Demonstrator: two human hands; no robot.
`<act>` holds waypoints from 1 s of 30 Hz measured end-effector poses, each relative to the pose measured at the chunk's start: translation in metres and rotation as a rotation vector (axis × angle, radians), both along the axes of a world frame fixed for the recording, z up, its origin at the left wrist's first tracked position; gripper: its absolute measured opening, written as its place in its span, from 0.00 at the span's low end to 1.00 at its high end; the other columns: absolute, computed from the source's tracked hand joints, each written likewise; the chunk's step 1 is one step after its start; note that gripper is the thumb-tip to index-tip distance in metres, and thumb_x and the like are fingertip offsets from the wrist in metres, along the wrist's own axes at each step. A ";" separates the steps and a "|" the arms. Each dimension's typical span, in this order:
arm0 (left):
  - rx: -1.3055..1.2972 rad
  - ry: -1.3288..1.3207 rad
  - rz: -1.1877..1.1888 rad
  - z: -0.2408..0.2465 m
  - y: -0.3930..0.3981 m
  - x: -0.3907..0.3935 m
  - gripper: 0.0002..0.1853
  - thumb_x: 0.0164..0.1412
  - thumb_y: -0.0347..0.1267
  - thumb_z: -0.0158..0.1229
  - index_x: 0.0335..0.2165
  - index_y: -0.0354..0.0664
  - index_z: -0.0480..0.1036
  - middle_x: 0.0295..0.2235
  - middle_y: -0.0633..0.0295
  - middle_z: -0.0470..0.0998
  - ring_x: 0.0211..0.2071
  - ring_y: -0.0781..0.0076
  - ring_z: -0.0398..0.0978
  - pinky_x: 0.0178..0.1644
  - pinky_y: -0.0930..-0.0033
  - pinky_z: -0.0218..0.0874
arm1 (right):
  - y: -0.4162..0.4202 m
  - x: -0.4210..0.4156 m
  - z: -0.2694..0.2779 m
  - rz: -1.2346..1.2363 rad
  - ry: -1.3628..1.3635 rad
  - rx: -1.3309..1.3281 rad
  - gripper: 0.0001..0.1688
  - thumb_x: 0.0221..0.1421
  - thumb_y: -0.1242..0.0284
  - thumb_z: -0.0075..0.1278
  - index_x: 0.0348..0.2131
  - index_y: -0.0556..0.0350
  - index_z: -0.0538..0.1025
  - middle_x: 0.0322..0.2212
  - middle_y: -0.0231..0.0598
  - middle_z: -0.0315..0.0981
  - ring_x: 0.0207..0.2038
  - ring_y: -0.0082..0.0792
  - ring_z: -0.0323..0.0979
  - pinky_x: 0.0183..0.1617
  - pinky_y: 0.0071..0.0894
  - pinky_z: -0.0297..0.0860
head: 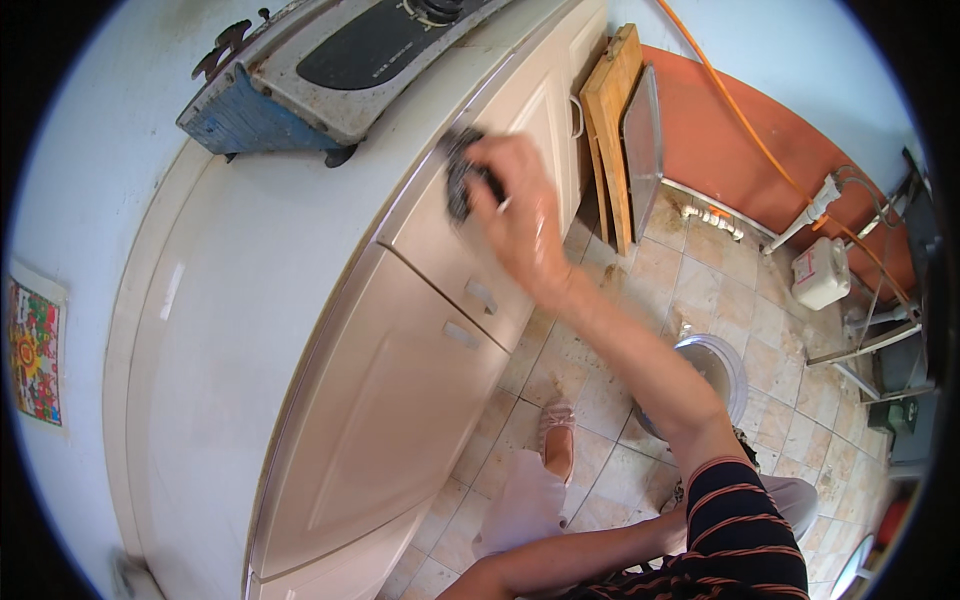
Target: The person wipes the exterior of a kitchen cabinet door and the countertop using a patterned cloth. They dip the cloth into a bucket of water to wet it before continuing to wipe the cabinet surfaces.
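Blurred by motion, my right hand (525, 217) grips a dark, wet-looking cloth or scrubbing pad (466, 176); which of the two it is I cannot tell. It is at the upper front of a beige cabinet door (442, 225), just under the countertop's edge. My left forearm runs low across the picture, and the left hand is hidden behind my right arm and striped sleeve. A white countertop (232, 300) stretches along the left, with a grimy gas stove (315, 97) on it.
A round bucket (724, 367) stands on the tiled floor beside my right arm. Wooden boards (611, 97) and a metal-edged panel (643, 150) lean past the cabinet. A white jerrycan (821, 274), pipes and an orange hose (739, 109) are at the right. My pink shoe (557, 420) is near the cabinet.
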State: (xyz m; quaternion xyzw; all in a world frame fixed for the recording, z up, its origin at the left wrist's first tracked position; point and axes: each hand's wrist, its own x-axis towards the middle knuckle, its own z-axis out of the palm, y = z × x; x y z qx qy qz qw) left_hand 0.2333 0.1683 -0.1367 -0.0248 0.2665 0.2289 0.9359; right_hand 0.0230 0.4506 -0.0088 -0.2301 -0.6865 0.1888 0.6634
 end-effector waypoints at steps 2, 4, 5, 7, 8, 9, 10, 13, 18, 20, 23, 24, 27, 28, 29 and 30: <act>0.004 0.002 -0.012 0.001 0.003 0.002 0.17 0.61 0.40 0.46 0.45 0.41 0.63 0.35 0.62 0.72 0.32 0.75 0.71 0.34 0.72 0.65 | -0.035 0.001 -0.008 0.109 -0.086 0.112 0.17 0.40 0.86 0.52 0.35 0.60 0.71 0.37 0.46 0.66 0.41 0.44 0.66 0.41 0.34 0.67; 0.011 0.015 -0.012 0.000 0.003 0.003 0.18 0.61 0.40 0.46 0.45 0.41 0.63 0.35 0.62 0.72 0.32 0.75 0.71 0.34 0.72 0.65 | -0.052 -0.004 -0.014 0.208 -0.097 0.172 0.17 0.39 0.86 0.52 0.34 0.59 0.71 0.36 0.45 0.65 0.40 0.45 0.65 0.42 0.36 0.66; 0.012 0.018 -0.014 -0.001 0.004 0.002 0.18 0.61 0.40 0.45 0.45 0.41 0.63 0.35 0.62 0.72 0.32 0.75 0.71 0.34 0.72 0.65 | -0.054 -0.003 -0.013 0.273 -0.086 0.150 0.17 0.39 0.86 0.51 0.34 0.58 0.70 0.35 0.43 0.65 0.38 0.46 0.65 0.43 0.38 0.66; 0.010 0.026 -0.020 -0.003 0.003 0.003 0.18 0.61 0.40 0.45 0.45 0.41 0.63 0.35 0.62 0.72 0.32 0.75 0.71 0.34 0.72 0.65 | -0.030 -0.001 -0.008 0.168 0.002 0.126 0.16 0.40 0.86 0.51 0.34 0.59 0.71 0.34 0.44 0.65 0.38 0.47 0.65 0.43 0.39 0.65; 0.009 0.031 -0.024 -0.003 0.005 0.003 0.18 0.61 0.41 0.45 0.45 0.41 0.63 0.35 0.62 0.72 0.32 0.75 0.71 0.34 0.72 0.65 | -0.011 0.000 -0.004 0.116 0.044 0.114 0.16 0.40 0.86 0.51 0.34 0.59 0.71 0.34 0.44 0.65 0.37 0.47 0.65 0.43 0.39 0.65; 0.010 0.034 -0.033 -0.003 0.006 0.005 0.18 0.61 0.41 0.45 0.45 0.41 0.63 0.35 0.62 0.72 0.32 0.75 0.71 0.34 0.72 0.65 | 0.020 -0.001 -0.006 0.009 0.123 0.065 0.16 0.41 0.86 0.49 0.34 0.60 0.70 0.34 0.47 0.66 0.38 0.49 0.65 0.43 0.41 0.64; 0.015 0.033 -0.045 -0.002 0.009 0.007 0.18 0.61 0.41 0.45 0.45 0.41 0.63 0.35 0.62 0.72 0.32 0.75 0.71 0.34 0.72 0.65 | 0.052 0.004 -0.007 -0.080 0.169 -0.007 0.15 0.41 0.87 0.49 0.34 0.61 0.70 0.34 0.50 0.65 0.38 0.51 0.65 0.42 0.42 0.64; 0.025 0.058 -0.047 -0.003 0.016 0.003 0.19 0.62 0.41 0.44 0.45 0.41 0.63 0.36 0.62 0.72 0.33 0.75 0.71 0.35 0.72 0.65 | 0.088 0.011 0.001 -0.189 0.172 -0.059 0.16 0.42 0.87 0.48 0.36 0.64 0.68 0.34 0.53 0.64 0.38 0.54 0.64 0.43 0.44 0.63; 0.013 0.090 0.018 -0.007 0.025 -0.002 0.19 0.62 0.42 0.44 0.46 0.41 0.63 0.36 0.62 0.72 0.33 0.75 0.71 0.35 0.72 0.65 | 0.016 -0.006 -0.016 0.051 0.124 0.027 0.17 0.41 0.89 0.46 0.35 0.63 0.67 0.37 0.52 0.64 0.43 0.52 0.63 0.49 0.42 0.62; 0.012 0.098 0.032 -0.007 0.029 -0.002 0.19 0.62 0.42 0.43 0.46 0.41 0.63 0.36 0.62 0.72 0.33 0.75 0.71 0.35 0.72 0.65 | 0.025 -0.003 -0.020 0.094 0.126 0.030 0.17 0.41 0.89 0.46 0.35 0.62 0.67 0.37 0.50 0.64 0.44 0.51 0.63 0.50 0.41 0.62; 0.035 0.119 0.030 -0.003 0.033 0.002 0.20 0.62 0.43 0.43 0.46 0.41 0.62 0.36 0.62 0.72 0.33 0.75 0.71 0.35 0.72 0.66 | 0.105 0.008 -0.013 -0.202 0.188 0.049 0.16 0.43 0.87 0.46 0.36 0.63 0.67 0.36 0.54 0.64 0.40 0.53 0.64 0.45 0.44 0.62; 0.038 0.118 0.035 -0.002 0.034 0.004 0.20 0.62 0.43 0.43 0.46 0.41 0.62 0.36 0.62 0.72 0.33 0.75 0.71 0.35 0.72 0.66 | 0.126 0.013 -0.010 -0.267 0.175 -0.058 0.15 0.45 0.86 0.45 0.37 0.65 0.67 0.36 0.55 0.64 0.40 0.54 0.63 0.45 0.44 0.62; 0.043 0.138 0.074 0.001 0.037 0.005 0.20 0.62 0.43 0.42 0.46 0.41 0.62 0.36 0.62 0.71 0.33 0.75 0.71 0.35 0.72 0.66 | 0.132 0.011 -0.012 -0.296 0.136 -0.067 0.15 0.46 0.86 0.45 0.38 0.66 0.67 0.37 0.55 0.64 0.40 0.54 0.64 0.44 0.45 0.63; 0.046 0.145 0.096 0.002 0.038 0.008 0.20 0.63 0.44 0.42 0.46 0.41 0.62 0.36 0.62 0.71 0.33 0.75 0.71 0.35 0.72 0.66 | 0.115 0.005 -0.015 -0.235 0.128 -0.013 0.15 0.45 0.86 0.46 0.38 0.66 0.67 0.37 0.55 0.63 0.40 0.54 0.64 0.45 0.44 0.63; 0.049 0.154 0.119 0.002 0.039 0.007 0.21 0.63 0.44 0.42 0.47 0.41 0.62 0.36 0.62 0.71 0.34 0.75 0.71 0.35 0.72 0.66 | 0.093 0.001 -0.020 -0.176 0.121 0.041 0.16 0.44 0.87 0.46 0.38 0.66 0.67 0.37 0.54 0.63 0.41 0.54 0.64 0.45 0.43 0.63; 0.060 0.165 0.144 0.004 0.040 0.007 0.21 0.63 0.44 0.42 0.47 0.41 0.62 0.36 0.62 0.71 0.34 0.75 0.71 0.36 0.72 0.66 | 0.071 -0.002 -0.021 -0.107 0.123 0.061 0.17 0.43 0.89 0.45 0.37 0.65 0.67 0.38 0.54 0.63 0.43 0.54 0.64 0.47 0.42 0.63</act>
